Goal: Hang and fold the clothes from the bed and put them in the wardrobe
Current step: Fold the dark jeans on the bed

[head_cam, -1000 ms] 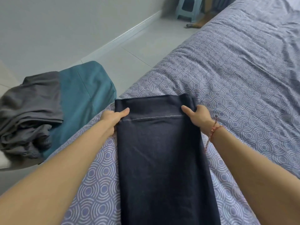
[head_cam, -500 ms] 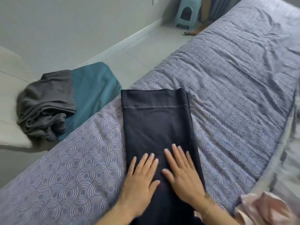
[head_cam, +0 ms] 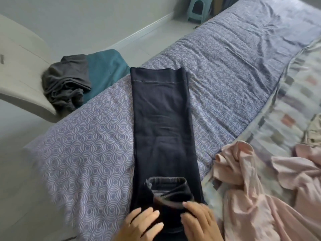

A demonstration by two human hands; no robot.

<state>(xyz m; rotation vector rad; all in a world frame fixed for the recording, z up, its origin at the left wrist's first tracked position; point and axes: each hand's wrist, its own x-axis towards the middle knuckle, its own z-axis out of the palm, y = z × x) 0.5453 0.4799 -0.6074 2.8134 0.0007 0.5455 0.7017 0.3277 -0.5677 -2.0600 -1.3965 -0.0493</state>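
Two covers lie on the bed: a blue-violet quilt [head_cam: 217, 80] with a ring pattern over the left and far part, and a pale checked sheet [head_cam: 295, 105] along the right side. To my left, off the bed, a pale chair [head_cam: 19, 70] carries a teal cloth [head_cam: 106, 70] and a crumpled grey garment [head_cam: 66, 84] on top of it.

Dark jeans [head_cam: 163, 119] lie lengthwise on the quilt, legs stacked and flat, hem at the far end near the bed edge by the teal cloth. The waistband [head_cam: 166, 181] end is near me, turned up and over so the inside of the band shows. A pink garment [head_cam: 251, 188] lies rumpled on the sheet just right of the jeans, its edge close to my right hand.

A light blue stool [head_cam: 198, 9] stands on the floor at the far end, by the wall.

My left hand [head_cam: 144, 223] rests on the near end of the jeans, fingers loosely curled, thumb spread; whether it pinches cloth I cannot tell, the frame is blurred there. My right hand [head_cam: 198, 221] has its fingers curled down onto the folded waistband end, touching the denim; a firm grip cannot be confirmed.
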